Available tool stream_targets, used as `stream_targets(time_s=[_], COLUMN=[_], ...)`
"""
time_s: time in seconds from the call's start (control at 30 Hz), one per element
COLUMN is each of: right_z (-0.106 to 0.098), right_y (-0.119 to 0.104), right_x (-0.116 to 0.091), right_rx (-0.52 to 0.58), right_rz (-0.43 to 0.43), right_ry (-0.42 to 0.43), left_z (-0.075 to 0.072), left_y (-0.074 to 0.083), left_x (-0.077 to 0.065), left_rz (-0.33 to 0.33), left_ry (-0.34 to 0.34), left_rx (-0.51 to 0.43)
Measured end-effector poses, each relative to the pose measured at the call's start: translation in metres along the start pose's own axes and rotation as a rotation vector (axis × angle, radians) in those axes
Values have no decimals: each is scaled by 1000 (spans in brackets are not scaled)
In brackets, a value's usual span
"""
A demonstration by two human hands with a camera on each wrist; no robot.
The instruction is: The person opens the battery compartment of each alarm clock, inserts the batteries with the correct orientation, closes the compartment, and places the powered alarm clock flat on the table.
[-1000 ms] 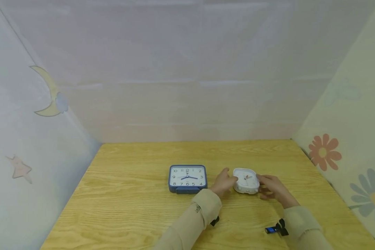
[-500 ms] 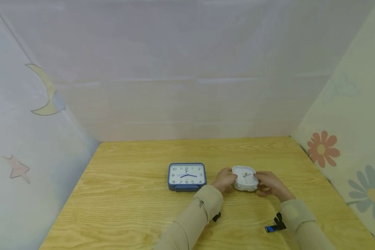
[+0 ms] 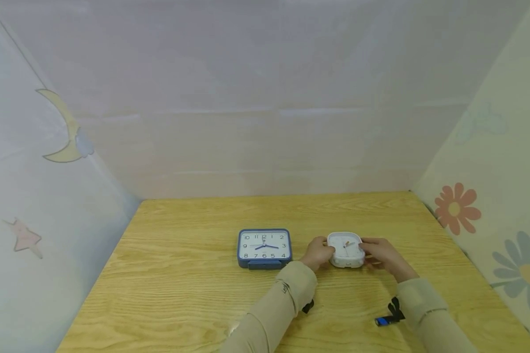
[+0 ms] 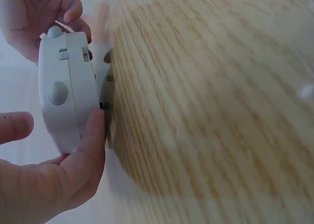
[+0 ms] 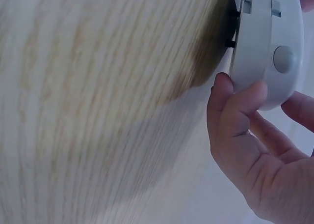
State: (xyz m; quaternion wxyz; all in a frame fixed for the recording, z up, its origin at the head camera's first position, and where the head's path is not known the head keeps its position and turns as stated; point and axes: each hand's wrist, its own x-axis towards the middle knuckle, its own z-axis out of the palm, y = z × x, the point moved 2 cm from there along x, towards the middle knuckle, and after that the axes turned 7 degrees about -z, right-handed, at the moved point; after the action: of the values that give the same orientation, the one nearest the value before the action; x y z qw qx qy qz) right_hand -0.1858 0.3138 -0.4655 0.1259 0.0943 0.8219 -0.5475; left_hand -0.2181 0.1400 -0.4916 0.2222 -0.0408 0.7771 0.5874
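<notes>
A small white alarm clock (image 3: 346,247) with rounded corners lies face up between both hands. My left hand (image 3: 318,253) holds its left side, the thumb by the face edge. In the left wrist view, fingers of the left hand (image 4: 64,184) curl against the clock's side and back. My right hand (image 3: 383,255) grips the opposite side; in the right wrist view its fingers (image 5: 240,106) bend around the back edge and the thumb is at the front. A narrow gap shows between the clock's back (image 5: 235,62) and the table, with small black knobs there.
A blue rectangular alarm clock (image 3: 264,249) lies face up left of the left hand, close to that sleeve. A small blue-and-black item with a black strap (image 3: 388,316) hangs by the right sleeve. The wooden table (image 3: 181,294) meets patterned walls at the back and sides.
Both hands have closed in on the white clock; the right thumb has come over its edge and the fingers have taken hold. The clock is turned slightly. The blue clock stays put.
</notes>
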Motion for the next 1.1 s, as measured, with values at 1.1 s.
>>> stream_targets(time_s=[1.1], right_z=[2], right_y=[-29], right_x=[-5], right_rx=[-148], right_rz=[-176], right_ry=[112], left_z=[5], left_y=[1], left_x=[-1], left_rz=[82], left_ry=[77], left_rx=[-49])
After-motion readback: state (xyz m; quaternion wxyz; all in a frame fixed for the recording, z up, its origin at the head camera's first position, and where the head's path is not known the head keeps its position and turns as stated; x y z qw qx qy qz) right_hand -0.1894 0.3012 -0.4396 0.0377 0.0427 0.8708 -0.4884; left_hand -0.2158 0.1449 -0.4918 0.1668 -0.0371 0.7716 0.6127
